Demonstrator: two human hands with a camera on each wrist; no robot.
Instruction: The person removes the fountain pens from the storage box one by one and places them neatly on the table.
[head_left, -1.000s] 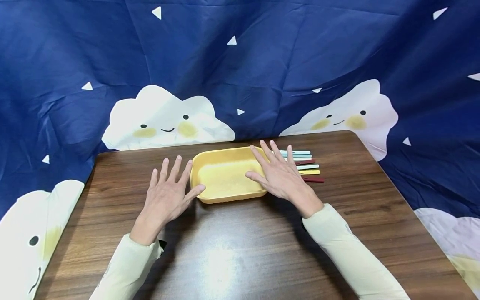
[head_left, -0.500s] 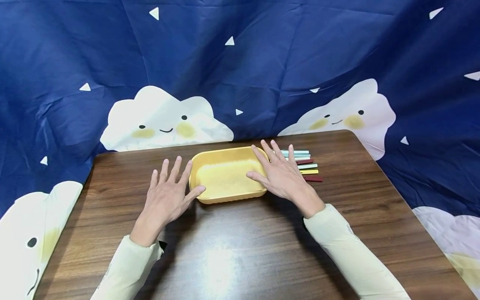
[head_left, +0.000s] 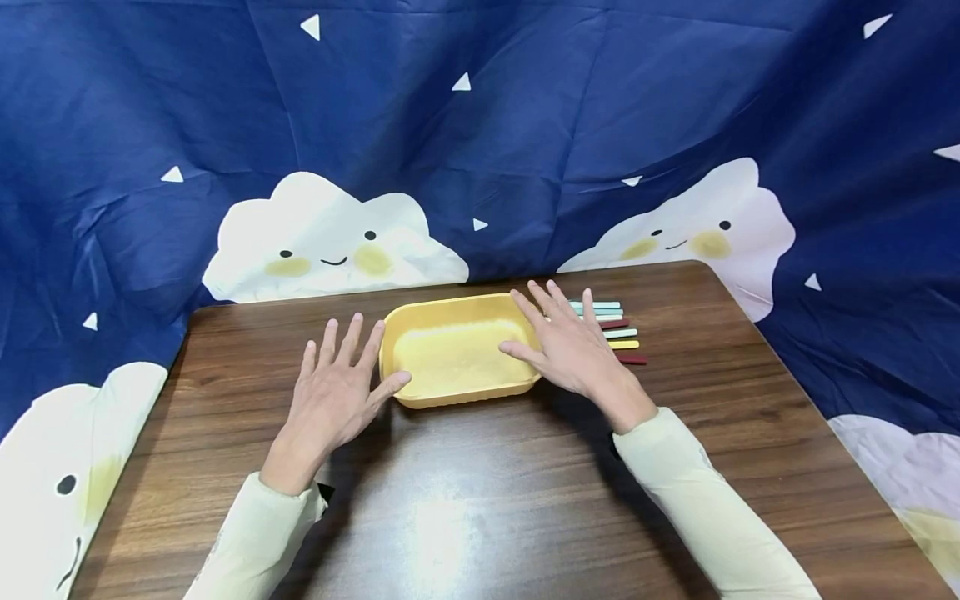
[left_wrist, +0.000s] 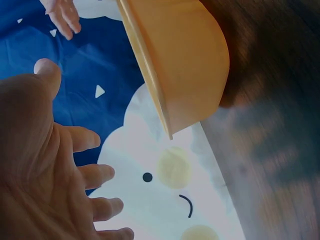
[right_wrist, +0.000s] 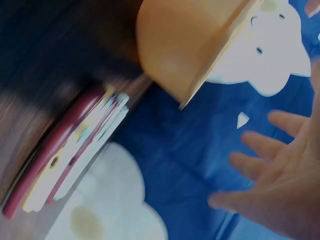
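A shallow yellow plastic tray [head_left: 457,358] with rounded corners stands on the table between both hands, and nothing lies in it. My left hand [head_left: 337,400], palm down with fingers spread, hovers at the tray's left end; the left wrist view shows it apart from the tray wall [left_wrist: 185,60]. Over the tray's right end hovers my right hand [head_left: 573,346], likewise spread and holding nothing. Beyond that hand lie several slim pens [head_left: 622,335] in light blue, white, dark red and yellow, side by side. The hand covers their left ends in the head view; the right wrist view shows the pens [right_wrist: 75,145] more fully.
The dark wood-grain table [head_left: 480,500] reaches back to a blue curtain [head_left: 510,125] printed with white clouds and triangles. A bright light reflection lies on the tabletop in front of the tray.
My right hand has shifted slightly to the right, covering less of the tray and more of the pens. The left hand, tray and pens stay where they were.
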